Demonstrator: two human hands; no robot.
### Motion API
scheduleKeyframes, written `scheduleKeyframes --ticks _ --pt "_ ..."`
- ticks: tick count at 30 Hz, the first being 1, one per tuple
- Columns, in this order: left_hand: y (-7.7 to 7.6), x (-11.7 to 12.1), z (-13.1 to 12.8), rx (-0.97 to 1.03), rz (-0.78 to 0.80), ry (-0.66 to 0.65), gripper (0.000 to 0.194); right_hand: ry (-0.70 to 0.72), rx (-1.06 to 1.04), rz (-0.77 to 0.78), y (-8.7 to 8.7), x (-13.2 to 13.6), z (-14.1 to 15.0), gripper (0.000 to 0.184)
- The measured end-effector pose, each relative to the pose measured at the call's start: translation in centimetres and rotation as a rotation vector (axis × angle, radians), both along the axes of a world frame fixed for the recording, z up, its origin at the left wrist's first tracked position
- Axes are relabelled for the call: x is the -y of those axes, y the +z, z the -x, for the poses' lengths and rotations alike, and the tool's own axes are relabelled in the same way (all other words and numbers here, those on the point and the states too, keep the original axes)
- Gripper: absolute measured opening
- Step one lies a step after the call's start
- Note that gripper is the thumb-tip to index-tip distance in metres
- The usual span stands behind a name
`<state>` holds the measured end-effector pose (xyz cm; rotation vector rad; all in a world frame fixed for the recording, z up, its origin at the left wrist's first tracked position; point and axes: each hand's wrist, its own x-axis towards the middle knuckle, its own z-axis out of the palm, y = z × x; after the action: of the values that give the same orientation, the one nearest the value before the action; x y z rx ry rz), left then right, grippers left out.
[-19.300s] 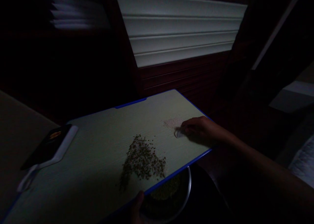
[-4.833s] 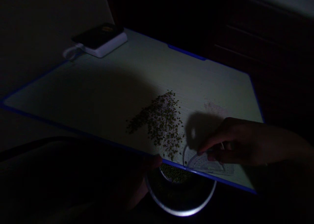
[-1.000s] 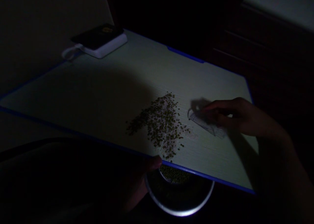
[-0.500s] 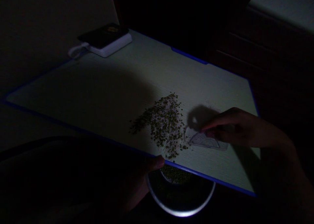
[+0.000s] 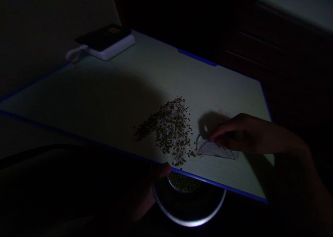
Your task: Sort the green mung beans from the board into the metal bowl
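Observation:
My right hand (image 5: 241, 134) pinches a clear half-round protractor (image 5: 214, 151) between thumb and fingertips. The protractor's flat edge is low against a pale board with a blue rim (image 5: 221, 81), just right of a loose pile of small green beans or seeds (image 5: 173, 126). At the board's near edge, my left hand (image 5: 156, 178) has its thumb over the rim; its other fingers are hidden underneath or lost in the dark. Below that edge stands a metal-rimmed bowl (image 5: 192, 224), partly covered by the board, with more of the green beans (image 5: 184, 183) showing in it.
On the board's far left corner lies a white box-like object (image 5: 117, 48) with a strap loop (image 5: 75, 53) and a dark flat piece (image 5: 101, 37) on top. The room is very dim, and shadows fall across the board's left half.
The whole view has shifted slightly, so everything appears a little further left. The protractor has turned slightly in my right hand. The pile looks much the same, and my left hand keeps its place.

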<state>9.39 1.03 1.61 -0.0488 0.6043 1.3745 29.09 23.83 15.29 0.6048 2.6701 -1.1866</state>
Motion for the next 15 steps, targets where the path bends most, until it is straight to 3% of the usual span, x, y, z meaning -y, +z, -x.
scheduleKeyframes --ticks 3,7,15 --pt "0.23 0.03 0.12 -0.005 0.027 -0.027 0.058 -0.016 -0.004 0.015 0.11 0.06 -0.04 0.025" --pt "0.64 0.13 0.2 0.043 0.076 -0.058 0.059 -0.07 -0.034 -0.077 0.19 -0.25 -0.35 0.028" --pt "0.85 0.08 -0.04 0.0 0.159 0.035 0.068 -0.145 -0.082 -0.25 -0.23 -0.75 0.05 0.03"
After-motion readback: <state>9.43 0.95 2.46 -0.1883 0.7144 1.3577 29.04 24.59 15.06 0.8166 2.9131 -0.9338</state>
